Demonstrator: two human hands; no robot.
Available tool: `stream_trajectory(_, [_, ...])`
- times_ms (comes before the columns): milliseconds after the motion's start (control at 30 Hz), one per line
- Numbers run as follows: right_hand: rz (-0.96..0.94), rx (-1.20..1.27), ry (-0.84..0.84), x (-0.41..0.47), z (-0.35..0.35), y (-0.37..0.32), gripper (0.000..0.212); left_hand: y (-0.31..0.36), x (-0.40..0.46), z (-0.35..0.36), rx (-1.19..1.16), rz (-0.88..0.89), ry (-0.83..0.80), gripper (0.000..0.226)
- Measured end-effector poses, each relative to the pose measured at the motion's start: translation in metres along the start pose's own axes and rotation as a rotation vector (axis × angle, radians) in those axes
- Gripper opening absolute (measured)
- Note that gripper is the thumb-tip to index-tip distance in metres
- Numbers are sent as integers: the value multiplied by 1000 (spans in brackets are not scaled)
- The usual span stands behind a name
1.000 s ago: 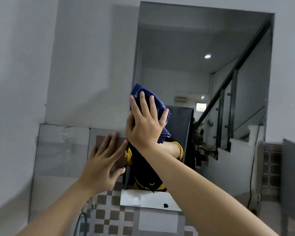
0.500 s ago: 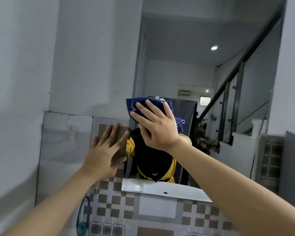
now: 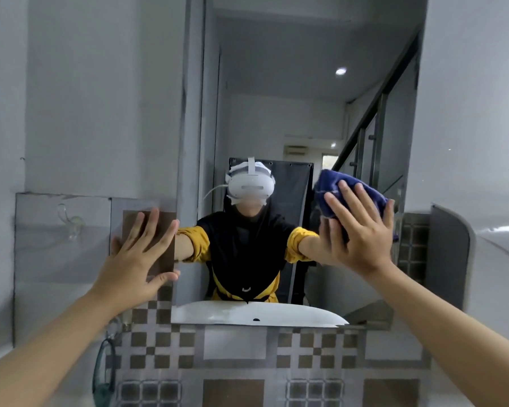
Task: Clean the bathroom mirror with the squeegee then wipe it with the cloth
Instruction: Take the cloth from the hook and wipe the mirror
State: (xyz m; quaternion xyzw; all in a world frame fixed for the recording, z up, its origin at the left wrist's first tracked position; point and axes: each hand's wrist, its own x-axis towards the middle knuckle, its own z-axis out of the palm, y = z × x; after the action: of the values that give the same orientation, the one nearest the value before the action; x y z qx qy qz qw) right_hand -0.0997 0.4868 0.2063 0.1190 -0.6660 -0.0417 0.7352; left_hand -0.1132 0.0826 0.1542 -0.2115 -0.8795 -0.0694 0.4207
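The bathroom mirror (image 3: 276,98) hangs on the wall straight ahead and reflects a person in a black and yellow top with a white headset. My right hand (image 3: 356,230) presses a dark blue cloth (image 3: 335,186) flat against the glass near the mirror's right edge, fingers spread over it. My left hand (image 3: 138,257) rests open with its palm on the brown wall tile just left of the mirror's lower left corner. No squeegee is in view.
A clear hook (image 3: 69,224) sticks to the glossy panel at the left. Checkered brown and grey tiles (image 3: 232,348) run below the mirror. A green hose or handle (image 3: 103,374) hangs at the lower left. A white curved fixture (image 3: 497,259) stands at the right.
My right hand has swept the cloth from the mirror's left side across to its right side. The view has dropped and shifted right. My left hand stays on the tile.
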Motion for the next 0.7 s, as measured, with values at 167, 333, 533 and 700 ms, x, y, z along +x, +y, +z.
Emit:
stream_trajectory(167, [316, 60, 53, -11, -9, 21, 43, 2, 1, -1, 6, 1, -13, 93])
stream_trajectory(333, [758, 95, 31, -9, -7, -6, 48, 5, 2, -3, 4, -22, -43, 97])
stream_trajectory(533, [925, 12, -12, -1, 2, -57, 50, 5, 1, -4, -7, -38, -81, 112])
stream_trajectory(700, [882, 83, -35, 2, 12, -124, 51, 5, 3, -3, -5, -36, -82, 116])
